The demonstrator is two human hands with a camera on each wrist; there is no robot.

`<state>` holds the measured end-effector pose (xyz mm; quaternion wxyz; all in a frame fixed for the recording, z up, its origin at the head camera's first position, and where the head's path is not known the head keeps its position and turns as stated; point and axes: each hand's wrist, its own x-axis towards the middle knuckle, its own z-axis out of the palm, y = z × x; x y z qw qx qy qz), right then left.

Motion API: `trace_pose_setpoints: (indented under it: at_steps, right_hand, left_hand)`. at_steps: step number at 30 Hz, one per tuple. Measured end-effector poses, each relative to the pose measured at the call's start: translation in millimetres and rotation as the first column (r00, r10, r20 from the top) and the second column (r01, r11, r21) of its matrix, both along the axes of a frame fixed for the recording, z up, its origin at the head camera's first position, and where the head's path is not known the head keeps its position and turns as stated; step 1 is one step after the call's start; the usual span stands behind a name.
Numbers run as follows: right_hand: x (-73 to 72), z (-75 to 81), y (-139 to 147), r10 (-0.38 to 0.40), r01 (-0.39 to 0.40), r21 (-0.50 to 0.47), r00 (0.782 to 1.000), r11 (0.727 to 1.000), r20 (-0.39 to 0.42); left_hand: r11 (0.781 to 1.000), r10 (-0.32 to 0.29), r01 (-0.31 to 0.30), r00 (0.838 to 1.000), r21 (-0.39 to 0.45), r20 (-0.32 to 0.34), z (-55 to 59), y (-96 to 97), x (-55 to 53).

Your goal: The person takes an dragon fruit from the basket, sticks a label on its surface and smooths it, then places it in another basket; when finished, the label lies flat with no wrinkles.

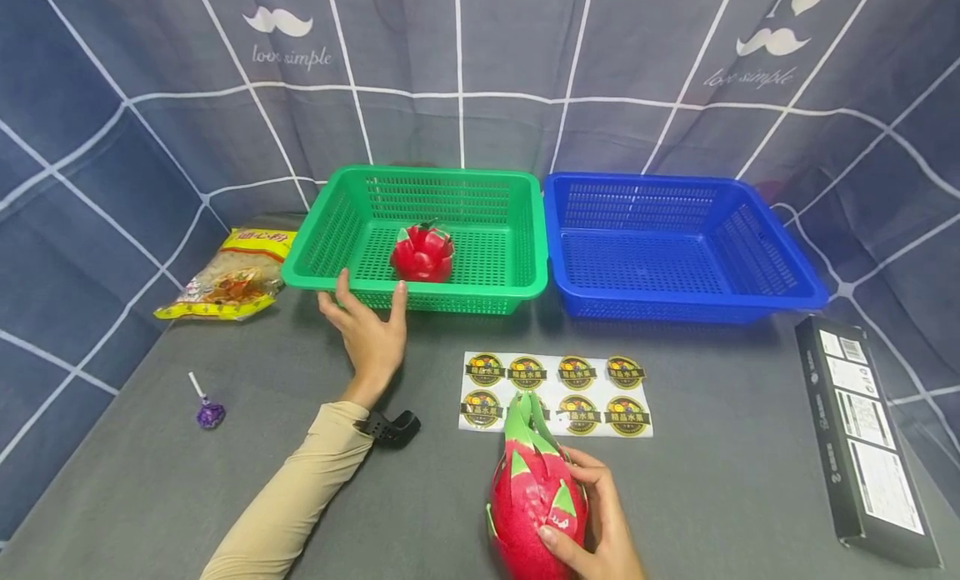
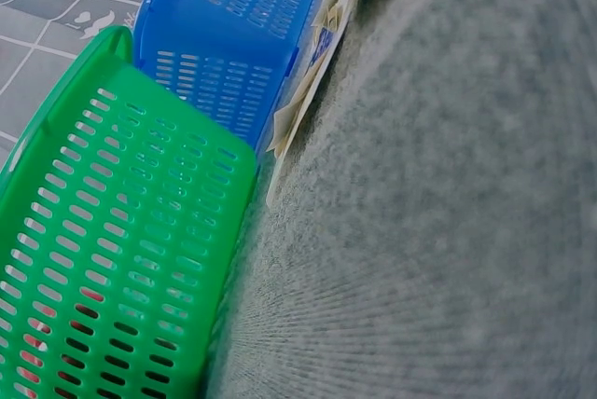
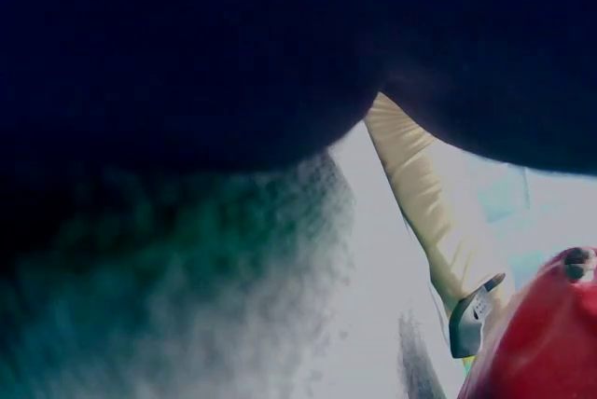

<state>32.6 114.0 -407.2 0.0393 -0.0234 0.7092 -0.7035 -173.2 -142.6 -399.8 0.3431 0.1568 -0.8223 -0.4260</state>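
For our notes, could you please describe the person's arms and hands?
The left hand is bare, with a long beige sleeve and a black strap at the wrist. The right hand is bare, no sleeve showing in the head view.

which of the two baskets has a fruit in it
The green basket, with the left hand at its near rim: a red fruit sits inside, whereas the blue basket shows none.

The tabletop [image 1: 720,480] gave passage right of the right hand [image 1: 606,522]; the green basket [image 1: 495,289] blocked ahead of the left hand [image 1: 372,337].
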Motion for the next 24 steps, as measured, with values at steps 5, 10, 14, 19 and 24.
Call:
trace_pose_setpoints:
  at_steps: [5,10,14,19,24]
  right_hand:
    - [-2.1,-5.0,2.0,0.003,-0.005,-0.014,0.993,1.000,-0.121]
    - [-3.2,-5.0,2.2,0.002,-0.002,0.002,0.994,1.000,-0.112]
    - [-4.0,-5.0,2.8,0.013,-0.010,0.025,0.994,1.000,-0.108]
    - [-4.9,-6.0,3.6,0.021,-0.017,0.036,0.995,0.999,-0.094]
    - [-9.2,-12.3,5.3,0.058,-0.049,0.042,0.967,0.998,-0.248]
  left_hand:
    - [1.000,0.000,0.000,1.000,0.005,0.007,-0.7,-0.6,0.1]
    - [1.000,-0.016,0.016,1.000,0.025,0.004,0.3,0.3,0.6]
    - [0.996,-0.041,0.043,0.999,0.076,-0.025,-1.4,0.2,0.9]
    - [0.994,-0.055,0.059,0.998,0.093,-0.042,-3.4,0.5,0.3]
    - [0.992,-0.060,0.065,0.997,0.106,-0.053,-1.7,1.1,0.2]
